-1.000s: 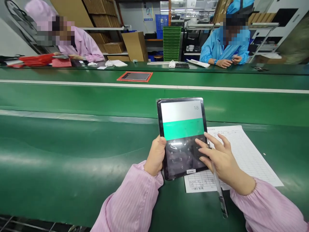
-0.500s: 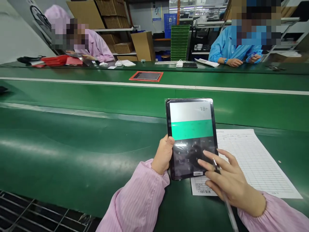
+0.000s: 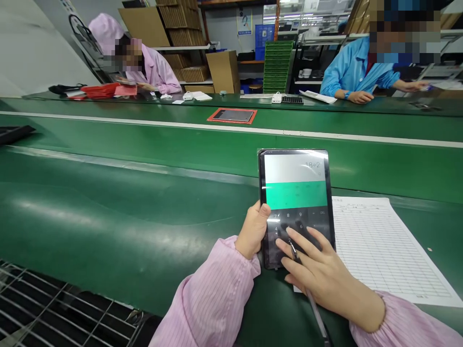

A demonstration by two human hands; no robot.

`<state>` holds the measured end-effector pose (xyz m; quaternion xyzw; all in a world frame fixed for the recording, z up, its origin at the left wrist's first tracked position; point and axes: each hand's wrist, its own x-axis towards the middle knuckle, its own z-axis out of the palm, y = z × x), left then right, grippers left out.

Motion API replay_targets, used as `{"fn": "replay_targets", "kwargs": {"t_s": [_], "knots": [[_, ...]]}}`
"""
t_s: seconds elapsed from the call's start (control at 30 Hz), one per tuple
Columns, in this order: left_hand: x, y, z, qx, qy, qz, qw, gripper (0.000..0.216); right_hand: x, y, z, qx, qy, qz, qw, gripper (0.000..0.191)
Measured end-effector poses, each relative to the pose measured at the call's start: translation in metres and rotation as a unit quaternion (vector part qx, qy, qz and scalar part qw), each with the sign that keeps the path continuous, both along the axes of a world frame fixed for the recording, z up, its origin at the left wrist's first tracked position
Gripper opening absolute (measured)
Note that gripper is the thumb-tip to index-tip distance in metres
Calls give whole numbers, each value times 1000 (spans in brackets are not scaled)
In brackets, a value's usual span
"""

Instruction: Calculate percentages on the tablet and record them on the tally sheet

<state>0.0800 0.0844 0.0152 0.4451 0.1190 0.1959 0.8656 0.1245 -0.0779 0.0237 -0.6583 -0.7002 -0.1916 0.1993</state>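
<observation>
My left hand (image 3: 253, 229) grips a black tablet (image 3: 295, 195) by its left edge, thumb over the front. A calculator fills the screen, with "18÷2" at the top and a green band below. Over the lower keys lies my right hand (image 3: 314, 270), fingers spread, with a pen (image 3: 315, 315) held between them. The pen's tip is near the 2 key, and its shaft runs out beneath the palm. A printed, lined sheet of paper (image 3: 383, 250) rests on the green table to the right, partly hidden by the tablet and my right hand.
Across the green bench (image 3: 144, 193), another tablet lies on a red sheet (image 3: 213, 119). A person in pink (image 3: 162, 72) sits at far left, one in blue (image 3: 347, 67) at far right. Green trays (image 3: 278, 67) are stacked behind. A metal rack (image 3: 54, 308) is at lower left.
My right hand has moved left across the keypad with the pen. The display has gone from "18÷" to "18÷2". The person in blue has stretched one arm out to the right.
</observation>
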Motion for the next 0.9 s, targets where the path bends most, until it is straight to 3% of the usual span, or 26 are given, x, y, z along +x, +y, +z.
{"fn": "replay_targets", "kwargs": {"t_s": [0.07,0.23,0.43,0.57,0.73,0.9], "knots": [[0,0,0,1,2,4,1000,65,1,-1,1,-1,9,-8,1000,24],[-1,1,1,9,13,-3,1000,68,13,-11,3,77,-1,-56,995,11],[-2,1,0,12,25,5,1000,67,21,-14,2,64,-9,-88,994,15],[-2,1,0,16,21,0,1000,71,25,-13,5,112,-14,-98,989,10],[-1,0,1,19,-11,-22,1000,75,31,7,16,108,-15,-78,991,10],[0,0,3,34,-44,-4,998,68,28,38,30,99,-30,-54,993,13]]}}
